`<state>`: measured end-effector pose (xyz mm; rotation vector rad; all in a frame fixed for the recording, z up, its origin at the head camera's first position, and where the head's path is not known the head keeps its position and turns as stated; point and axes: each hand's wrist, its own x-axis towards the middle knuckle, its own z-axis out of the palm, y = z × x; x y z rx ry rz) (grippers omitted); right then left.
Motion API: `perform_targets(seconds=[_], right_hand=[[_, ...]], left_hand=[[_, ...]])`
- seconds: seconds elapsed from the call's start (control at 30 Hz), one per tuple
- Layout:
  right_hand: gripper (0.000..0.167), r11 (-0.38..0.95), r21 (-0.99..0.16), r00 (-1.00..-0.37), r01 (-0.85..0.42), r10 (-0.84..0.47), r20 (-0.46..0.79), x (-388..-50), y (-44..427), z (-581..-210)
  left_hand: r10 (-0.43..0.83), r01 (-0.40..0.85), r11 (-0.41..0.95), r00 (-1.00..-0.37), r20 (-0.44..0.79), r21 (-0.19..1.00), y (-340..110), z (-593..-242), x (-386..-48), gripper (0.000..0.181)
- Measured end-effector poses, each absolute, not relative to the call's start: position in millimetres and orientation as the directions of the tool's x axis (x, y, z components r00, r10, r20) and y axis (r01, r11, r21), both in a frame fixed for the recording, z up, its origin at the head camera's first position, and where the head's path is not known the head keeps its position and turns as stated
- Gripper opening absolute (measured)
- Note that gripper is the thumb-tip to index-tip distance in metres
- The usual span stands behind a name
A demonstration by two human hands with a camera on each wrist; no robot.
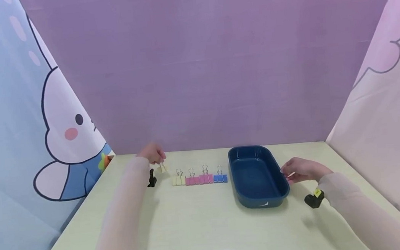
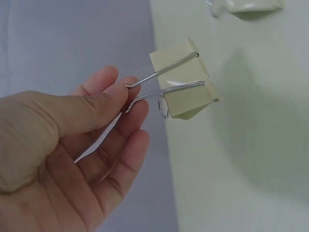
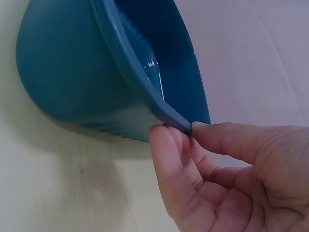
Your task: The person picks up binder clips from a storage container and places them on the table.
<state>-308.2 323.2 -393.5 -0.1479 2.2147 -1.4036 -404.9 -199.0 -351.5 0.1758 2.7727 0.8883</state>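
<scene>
My left hand [image 1: 152, 153] pinches a pale yellow binder clip [image 2: 183, 84] by its wire handle, between thumb and fingers. The clip hangs just above the table at the left end of a row of clips. In that row are another yellow binder clip [image 1: 178, 180], two pink ones, the first pink clip [image 1: 192, 180] and the second pink clip [image 1: 206, 178], and a blue binder clip [image 1: 220, 178], handles pointing away. With thumb and fingers, my right hand [image 1: 302, 169] grips the right rim of a dark blue tray [image 3: 72, 63]. Nothing shows inside the tray.
A pale yellow table [image 1: 193, 232] carries everything. Behind it hangs a purple cloth [image 1: 210, 71], with a rabbit-patterned curtain [image 1: 68, 156] on the left and a pink one [image 1: 385, 113] on the right. Small black devices sit at both wrists.
</scene>
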Motion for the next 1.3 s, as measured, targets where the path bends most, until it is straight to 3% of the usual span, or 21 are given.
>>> perform_targets(seconds=[0.4,1.03,1.3], right_hand=[[0.026,0.454,-0.875,-0.864,0.170,-0.358,-0.354,-309,326,-392],[0.029,0.464,-0.869,-0.864,0.170,-0.354,-0.358,-310,328,-391],[0.029,0.469,-0.867,-0.868,0.166,-0.349,-0.355,-310,326,-392]], left_hand=[[0.233,0.033,0.816,-0.932,-0.277,0.576,-203,-381,-402,0.019],[0.258,0.029,0.806,-0.916,-0.308,0.591,-196,-393,-402,0.016],[0.259,0.028,0.826,-0.906,-0.335,0.563,-198,-386,-401,0.025]])
